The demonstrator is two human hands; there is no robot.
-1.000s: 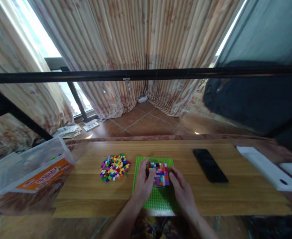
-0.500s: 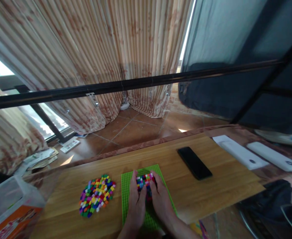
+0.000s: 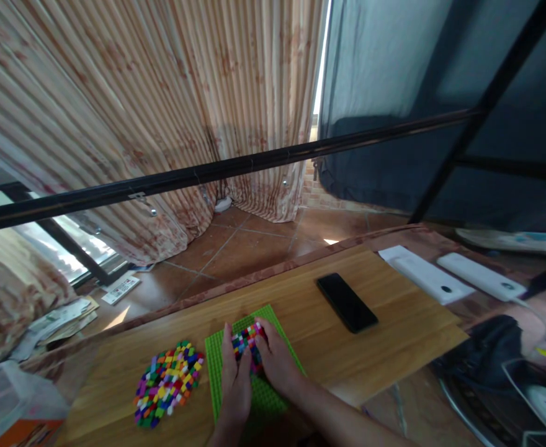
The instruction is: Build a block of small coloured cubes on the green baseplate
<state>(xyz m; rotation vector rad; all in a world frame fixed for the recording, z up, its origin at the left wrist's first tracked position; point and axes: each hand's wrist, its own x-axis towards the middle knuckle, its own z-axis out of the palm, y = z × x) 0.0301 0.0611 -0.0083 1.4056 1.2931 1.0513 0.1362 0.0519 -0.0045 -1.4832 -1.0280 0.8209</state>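
Observation:
A green studded baseplate (image 3: 214,366) lies on the wooden table. On it sits a block of small multicoloured toy bricks (image 3: 246,338), packed tightly together. My left hand (image 3: 236,380) is against the block's left side, its fingers stretched along the edge and its thumb near the front. From the right, my right hand (image 3: 275,361) curves round the block, fingers at the far right corner and thumb close to the near side. Between them the two hands grip the block and hide part of its edges. Left of the baseplate spreads a pile of loose bricks (image 3: 168,383).
A black phone (image 3: 346,302) lies on the wooden table (image 3: 407,335) to the right. White flat boxes (image 3: 426,275) are beyond the table's right end. At the lower left stands a clear plastic tub (image 3: 19,397). A dark metal rail (image 3: 236,167) crosses before the curtains.
The whole view has shifted and tilted, so the table and hands appear further left. Both hands stay round the brick block, with the right forearm showing more from the right.

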